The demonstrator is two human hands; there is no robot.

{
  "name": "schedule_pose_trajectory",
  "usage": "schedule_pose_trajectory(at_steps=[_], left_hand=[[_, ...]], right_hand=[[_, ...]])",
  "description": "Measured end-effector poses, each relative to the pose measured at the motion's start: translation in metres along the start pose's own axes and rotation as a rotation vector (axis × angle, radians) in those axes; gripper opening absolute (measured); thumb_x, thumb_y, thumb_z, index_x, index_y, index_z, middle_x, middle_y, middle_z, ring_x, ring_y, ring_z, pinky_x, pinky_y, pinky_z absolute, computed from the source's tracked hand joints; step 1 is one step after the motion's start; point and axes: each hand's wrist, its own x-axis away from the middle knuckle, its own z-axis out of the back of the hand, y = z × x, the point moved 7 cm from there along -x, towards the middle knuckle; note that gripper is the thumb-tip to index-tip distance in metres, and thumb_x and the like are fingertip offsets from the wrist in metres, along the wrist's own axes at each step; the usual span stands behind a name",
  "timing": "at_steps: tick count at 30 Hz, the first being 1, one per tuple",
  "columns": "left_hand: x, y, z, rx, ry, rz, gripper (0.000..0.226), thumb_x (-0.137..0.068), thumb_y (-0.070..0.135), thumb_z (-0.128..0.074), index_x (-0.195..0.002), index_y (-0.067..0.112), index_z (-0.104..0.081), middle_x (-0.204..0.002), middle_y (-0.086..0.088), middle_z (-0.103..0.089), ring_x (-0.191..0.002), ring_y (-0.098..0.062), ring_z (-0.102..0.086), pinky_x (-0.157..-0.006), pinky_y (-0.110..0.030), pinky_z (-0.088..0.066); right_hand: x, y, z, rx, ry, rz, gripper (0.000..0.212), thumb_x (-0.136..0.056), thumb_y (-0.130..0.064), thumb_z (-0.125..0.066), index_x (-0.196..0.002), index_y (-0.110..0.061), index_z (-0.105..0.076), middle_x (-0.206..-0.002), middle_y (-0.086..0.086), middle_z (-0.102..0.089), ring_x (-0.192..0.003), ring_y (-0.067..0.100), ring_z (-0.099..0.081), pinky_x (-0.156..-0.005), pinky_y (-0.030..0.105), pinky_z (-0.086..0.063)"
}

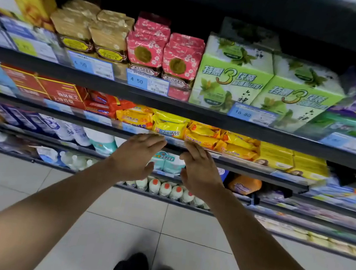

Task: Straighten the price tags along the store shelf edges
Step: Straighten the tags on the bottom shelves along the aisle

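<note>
Both my hands reach up to the edge of the second shelf (258, 168), below the yellow soap packs (169, 125). My left hand (136, 156) has straight fingers whose tips touch the shelf edge beside a blue-and-white price tag (175, 140). My right hand (199, 171) is also flat, its fingertips at the tag's right end. The tag between them is mostly hidden by my fingers. Further price tags (146, 83) sit along the upper shelf edge, reading 4.50, and one (251, 114) reading 10.80.
Pink and tan soap packs (163, 51) and green boxes (232, 74) fill the upper shelf. Red boxes (49, 90) lie left on the second shelf. Bottles (165, 188) stand on the low shelves. A tiled floor (138, 220) and my black shoes (130, 269) are below.
</note>
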Motion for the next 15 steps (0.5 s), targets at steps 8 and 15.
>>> schedule_pose_trajectory(at_steps=[8,15], left_hand=[[-0.018,0.002,-0.014,-0.059,0.083,-0.059,0.068,-0.062,0.011,-0.076,-0.125,-0.002,-0.055,-0.128,-0.015,-0.056,-0.117,-0.032,-0.053,-0.098,-0.044,-0.043],[-0.017,0.004,-0.014,-0.057,0.056,-0.019,0.068,-0.063,0.011,-0.076,-0.126,-0.001,-0.055,-0.128,-0.015,-0.057,-0.117,-0.031,-0.052,-0.099,-0.043,-0.041]], right_hand=[[-0.008,0.000,-0.015,0.099,0.020,0.034,0.041,-0.061,-0.016,-0.075,-0.098,-0.005,-0.063,-0.136,0.018,-0.048,-0.127,0.036,-0.042,-0.099,0.049,-0.037],[-0.006,-0.001,-0.012,0.060,-0.022,0.007,0.046,-0.063,-0.016,-0.076,-0.106,-0.005,-0.064,-0.137,0.016,-0.047,-0.128,0.035,-0.041,-0.102,0.050,-0.035]])
